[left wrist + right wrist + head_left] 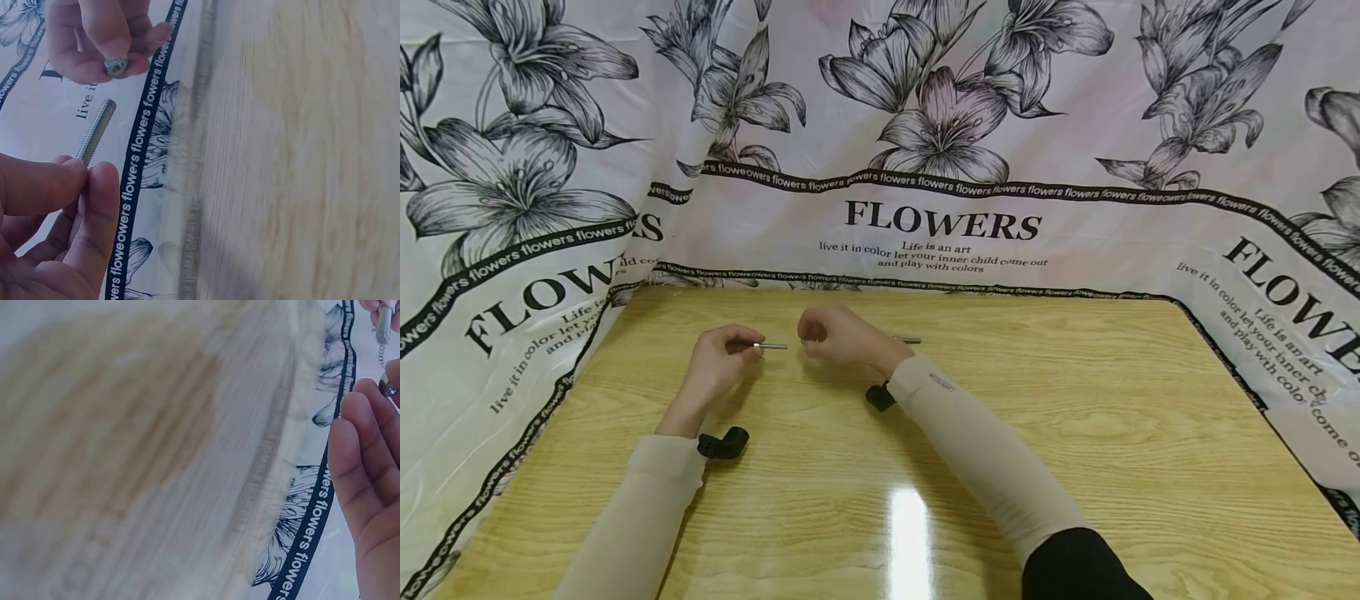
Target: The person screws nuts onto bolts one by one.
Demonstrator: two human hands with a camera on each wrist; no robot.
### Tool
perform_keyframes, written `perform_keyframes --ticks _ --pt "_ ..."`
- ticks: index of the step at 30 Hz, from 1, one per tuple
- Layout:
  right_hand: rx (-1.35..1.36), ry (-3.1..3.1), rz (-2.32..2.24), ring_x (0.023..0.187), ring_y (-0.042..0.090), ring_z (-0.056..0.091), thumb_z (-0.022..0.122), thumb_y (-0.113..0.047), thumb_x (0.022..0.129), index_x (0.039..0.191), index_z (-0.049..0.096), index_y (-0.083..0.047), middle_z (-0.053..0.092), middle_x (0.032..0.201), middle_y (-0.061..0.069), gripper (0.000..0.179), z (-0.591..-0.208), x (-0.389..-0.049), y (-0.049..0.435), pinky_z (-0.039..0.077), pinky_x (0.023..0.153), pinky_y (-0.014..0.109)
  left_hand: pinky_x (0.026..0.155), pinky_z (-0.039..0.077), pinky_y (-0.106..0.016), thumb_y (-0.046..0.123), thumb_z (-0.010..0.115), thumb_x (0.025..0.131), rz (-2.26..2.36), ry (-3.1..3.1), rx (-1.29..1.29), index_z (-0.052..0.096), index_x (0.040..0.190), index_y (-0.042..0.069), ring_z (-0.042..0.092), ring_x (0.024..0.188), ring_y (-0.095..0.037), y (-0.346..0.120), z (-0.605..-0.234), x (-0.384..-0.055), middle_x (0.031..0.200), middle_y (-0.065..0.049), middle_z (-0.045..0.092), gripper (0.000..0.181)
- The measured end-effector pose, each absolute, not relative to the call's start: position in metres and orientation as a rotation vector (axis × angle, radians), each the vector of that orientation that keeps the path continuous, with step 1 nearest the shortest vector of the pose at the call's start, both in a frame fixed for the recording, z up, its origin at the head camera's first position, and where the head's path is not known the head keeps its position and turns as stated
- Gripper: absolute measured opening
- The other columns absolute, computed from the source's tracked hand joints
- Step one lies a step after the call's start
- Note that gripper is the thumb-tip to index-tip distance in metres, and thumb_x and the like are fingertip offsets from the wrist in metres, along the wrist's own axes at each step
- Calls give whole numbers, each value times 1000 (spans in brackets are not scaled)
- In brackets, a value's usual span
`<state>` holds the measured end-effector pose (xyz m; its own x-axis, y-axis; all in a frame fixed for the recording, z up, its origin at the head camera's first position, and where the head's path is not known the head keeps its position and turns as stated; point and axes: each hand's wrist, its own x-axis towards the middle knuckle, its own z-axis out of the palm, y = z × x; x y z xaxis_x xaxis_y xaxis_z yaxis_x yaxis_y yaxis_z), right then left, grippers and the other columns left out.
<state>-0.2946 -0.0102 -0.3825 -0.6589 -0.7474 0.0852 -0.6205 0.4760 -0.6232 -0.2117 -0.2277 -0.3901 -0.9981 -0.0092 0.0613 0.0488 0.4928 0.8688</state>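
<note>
Left wrist view is showing the left hand (56, 237) pinching a thin silver metal rod (97, 131) with grooves going round it like a screw. The thumb and a finger are squeezing only the low end, so the grip seems to be leaving the other end bare and sticking out. That bare end is pointing toward the right hand (103, 28). The right fingers are pinching a small shiny metal nut (116, 67) at their very tips, and this seems to be leaving its hole uncovered. The rod and the nut are not touching; a gap is showing between them.

Farther out, both hands are hovering above a shiny yellow-brown wood-look surface (1075, 400). Beside the right wrist, a second silver rod (910, 340) is showing. It seems to be lying on the surface, but the wrist may be hiding part of it. Small black cameras (724, 443) are sitting at both wrists, and beige sleeves (632, 517) are covering the arms. Tiny dark writing (942, 382) is showing on the right sleeve, too small for reading.

Around the back and sides, a white plastic-looking sheet (775, 217) with black line flowers is hanging. Big black letters are saying "FLOWERS". Under them, smaller words are saying "Life is an art" and "live it in color let your inner child come out and play with colors". Black bands are repeating "flowers" in white.
</note>
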Motion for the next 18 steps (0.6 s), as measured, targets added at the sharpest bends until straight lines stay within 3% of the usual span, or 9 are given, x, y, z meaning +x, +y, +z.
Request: perform_keyframes --ticks 13,18 --pt "-1163 2562 -1017 83 9 58 60 -13 90 107 63 -5 64 93 -4 19 -383 -275 8 49 75 24 73 52 -26 7 65 91 -1616 -2636 -41 66 112 -2 66 89 -23 -216 -391 -209 103 -15 67 24" --pt "-1187 2585 -1050 81 9 59 58 -13 93 108 63 -5 64 95 -2 18 -383 -269 18 49 72 25 75 54 -31 7 65 91 -1648 -2619 -66 66 113 -3 66 90 -28 -213 -391 -208 103 -16 67 24"
